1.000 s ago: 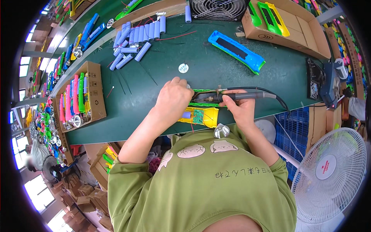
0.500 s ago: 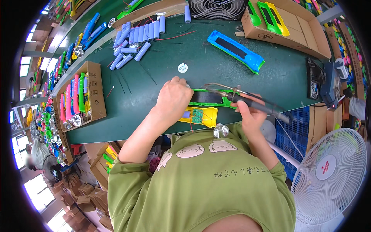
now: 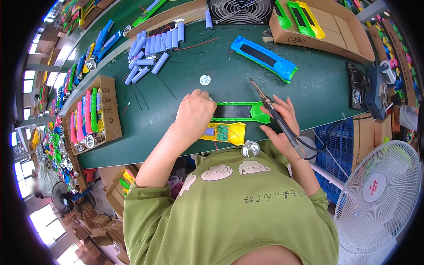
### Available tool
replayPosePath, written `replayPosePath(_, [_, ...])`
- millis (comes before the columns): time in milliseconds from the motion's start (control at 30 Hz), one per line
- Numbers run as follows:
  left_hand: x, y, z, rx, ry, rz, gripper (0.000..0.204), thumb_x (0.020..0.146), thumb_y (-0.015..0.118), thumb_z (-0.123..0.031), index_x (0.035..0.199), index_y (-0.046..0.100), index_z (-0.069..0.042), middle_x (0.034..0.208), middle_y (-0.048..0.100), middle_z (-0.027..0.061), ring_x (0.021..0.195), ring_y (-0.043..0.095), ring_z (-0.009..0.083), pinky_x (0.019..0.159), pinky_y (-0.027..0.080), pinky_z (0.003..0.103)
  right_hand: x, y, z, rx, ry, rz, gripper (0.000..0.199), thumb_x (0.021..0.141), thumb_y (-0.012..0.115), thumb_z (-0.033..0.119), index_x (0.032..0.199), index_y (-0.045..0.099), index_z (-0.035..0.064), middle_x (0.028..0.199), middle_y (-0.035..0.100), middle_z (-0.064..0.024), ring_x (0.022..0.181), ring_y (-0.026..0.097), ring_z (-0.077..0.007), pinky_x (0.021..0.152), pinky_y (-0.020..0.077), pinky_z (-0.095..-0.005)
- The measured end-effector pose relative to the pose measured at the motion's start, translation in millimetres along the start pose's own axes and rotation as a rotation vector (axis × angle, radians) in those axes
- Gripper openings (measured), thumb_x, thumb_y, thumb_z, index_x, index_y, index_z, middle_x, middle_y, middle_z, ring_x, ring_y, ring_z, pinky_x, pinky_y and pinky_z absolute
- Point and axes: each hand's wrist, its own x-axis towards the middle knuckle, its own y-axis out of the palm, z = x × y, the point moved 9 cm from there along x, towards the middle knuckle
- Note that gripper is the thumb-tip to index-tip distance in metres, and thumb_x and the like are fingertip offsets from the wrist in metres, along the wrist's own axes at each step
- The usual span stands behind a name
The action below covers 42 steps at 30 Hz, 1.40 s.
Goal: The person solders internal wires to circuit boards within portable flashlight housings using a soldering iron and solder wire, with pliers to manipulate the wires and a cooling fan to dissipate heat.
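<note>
My left hand (image 3: 195, 110) is closed over the left end of a green plastic flashlight casing half (image 3: 258, 112) with a dark strip inside; its fingertips are mostly hidden. In my right hand (image 3: 285, 119) lies a soldering iron (image 3: 279, 118), held loosely with some fingers spread. The iron's tip points away from me, above the bench and apart from the casing. Nearer to me is a yellow casing half (image 3: 238, 133) with a small green circuit board (image 3: 222, 133), thin wires and part of a blue cell. A round reflector (image 3: 250, 149) sits beside it at the bench edge.
Blue cells (image 3: 163, 42) with loose wires lie at the far left of the green bench (image 3: 176, 132). A blue casing (image 3: 265, 59) is beyond my right hand. Boxes of casings (image 3: 112, 106) (image 3: 318, 46) stand at both sides. A white fan (image 3: 375, 190) is at the right.
The soldering iron has swung from over the green casing to point away from me, and my right fingers have spread. My left hand stays at the casing's end. The view has shifted slightly.
</note>
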Motion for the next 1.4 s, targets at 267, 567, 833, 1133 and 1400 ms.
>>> replayPosePath(267, [0,-1,0,-0.018,-0.012,0.01,0.008,0.066,0.054,-0.001,0.073,0.057,-0.002,0.074,0.053,0.0105,0.078,0.053,0.0255,0.067,0.046,0.035,-1,4,-7,0.067,0.019,0.019,0.049,0.069,0.071,0.009,0.112,0.046,0.0074,0.107,0.063,-0.0055,0.114,0.05,-0.0288,0.104,0.0252,-0.0503])
replayPosePath(567, [-1,1,3,-0.091,-0.029,0.016,0.008,0.066,0.056,-0.001,0.071,0.061,-0.004,0.073,0.053,0.0104,0.079,0.052,0.0257,0.068,0.046,0.034,-8,-7,-3,0.335,0.042,-0.159,0.025,0.075,0.068,0.007,0.096,0.056,-0.0001,0.09,0.064,-0.0116,0.078,0.063,-0.0246,0.083,0.0482,-0.0405])
replayPosePath(833, [-1,-1,2,-0.105,-0.029,0.029,0.009,0.065,0.055,-0.001,0.071,0.062,-0.003,0.074,0.053,0.0106,0.08,0.052,0.0258,0.069,0.047,0.035,0,49,-37,0.867,0.597,-0.099,0.015,0.08,0.063,0.003,0.091,0.058,-0.0061,0.077,0.062,-0.0086,0.061,0.06,-0.0109,0.055,0.0501,-0.0221])
replayPosePath(1133, [-1,0,0,-0.068,-0.042,0.042,0.011,0.065,0.055,-0.001,0.071,0.063,-0.003,0.077,0.054,0.0115,0.081,0.053,0.0262,0.069,0.047,0.035,3,54,-32,0.79,0.549,-0.056,0.012,0.08,0.062,0.002,0.089,0.059,-0.0049,0.075,0.063,-0.0084,0.063,0.063,-0.0126,0.054,0.0476,-0.0206])
replayPosePath(1400, [0,4,-1,0.015,-0.024,0.039,0.011,0.063,0.056,-0.003,0.07,0.065,-0.004,0.075,0.054,0.011,0.079,0.053,0.0248,0.066,0.047,0.034,1,55,-29,0.764,0.558,-0.053,0.012,0.081,0.062,0.004,0.09,0.059,-0.0044,0.076,0.064,-0.0081,0.065,0.064,-0.0128,0.054,0.0471,-0.0206])
